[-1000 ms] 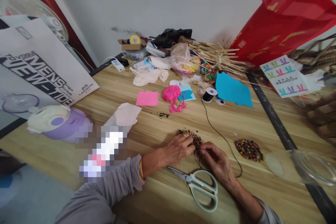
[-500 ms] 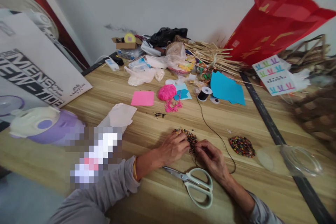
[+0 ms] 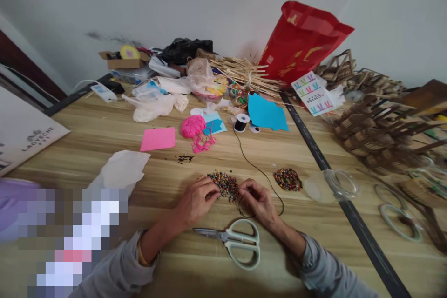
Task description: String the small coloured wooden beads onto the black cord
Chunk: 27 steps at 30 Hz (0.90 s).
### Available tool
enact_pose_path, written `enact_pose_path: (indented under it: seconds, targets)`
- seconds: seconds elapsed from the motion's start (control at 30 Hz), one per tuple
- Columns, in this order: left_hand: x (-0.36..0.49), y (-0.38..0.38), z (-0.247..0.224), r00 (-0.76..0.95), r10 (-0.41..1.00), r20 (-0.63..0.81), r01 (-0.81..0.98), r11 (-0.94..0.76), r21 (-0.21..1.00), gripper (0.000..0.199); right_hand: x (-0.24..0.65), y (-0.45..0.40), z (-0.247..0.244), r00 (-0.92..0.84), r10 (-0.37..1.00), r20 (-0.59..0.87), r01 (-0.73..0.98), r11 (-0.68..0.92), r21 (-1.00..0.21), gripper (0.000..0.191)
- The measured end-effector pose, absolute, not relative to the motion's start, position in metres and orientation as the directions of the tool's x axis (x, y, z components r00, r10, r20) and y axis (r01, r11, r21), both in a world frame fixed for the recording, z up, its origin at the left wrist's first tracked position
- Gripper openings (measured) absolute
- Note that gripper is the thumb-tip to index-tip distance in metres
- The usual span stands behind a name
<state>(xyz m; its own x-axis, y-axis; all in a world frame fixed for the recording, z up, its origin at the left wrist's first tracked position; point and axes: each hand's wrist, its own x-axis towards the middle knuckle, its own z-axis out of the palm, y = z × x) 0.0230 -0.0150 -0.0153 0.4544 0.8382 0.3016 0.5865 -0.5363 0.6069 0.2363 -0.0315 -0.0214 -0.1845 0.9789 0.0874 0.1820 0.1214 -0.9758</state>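
Note:
A loose pile of small multicoloured beads (image 3: 223, 183) lies on the wooden table between my hands. At its left edge is my left hand (image 3: 199, 199), thumb and fingers pinched together; whatever is between the tips is too small to make out. On the other side, my right hand (image 3: 259, 201) pinches a thin black cord (image 3: 281, 202) near the beads. That cord loops past my wrist and runs back to a spool of black cord (image 3: 241, 123). Scissors (image 3: 240, 241) with pale green handles lie just in front of my hands. A coiled bead string (image 3: 288, 179) rests to the right.
Pink yarn (image 3: 193, 126), pink paper (image 3: 158, 138) and blue paper (image 3: 268, 112) lie farther back. Plastic bags (image 3: 153, 104) and a red bag (image 3: 303, 46) stand behind them. Woven baskets (image 3: 377, 139) crowd the right; a clear coil (image 3: 344, 185) lies nearer. White paper (image 3: 122, 170) is at left.
The view has swung to the right, bringing more baskets in. My left fingers have drawn away from my right hand, exposing more of the bead pile. The right hand keeps its pinch on the cord.

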Motion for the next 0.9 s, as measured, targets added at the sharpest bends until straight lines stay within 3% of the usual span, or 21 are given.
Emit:
enact_pose_path:
  seconds: [0.27,0.9]
  targets:
    - [0.0219,-0.0203,-0.0159,0.597,0.775,0.208,0.670,-0.624,0.401,0.005,0.2382,-0.0321,-0.0270,-0.229,0.964,0.135,0.233,0.189,-0.954,0.020]
    - [0.0183,-0.0243,-0.0123,0.608,0.791,0.074,0.738,-0.597,0.314,0.008,0.2373,-0.0344,-0.0250,-0.241,0.961,0.134,0.290,0.203,-0.935,0.019]
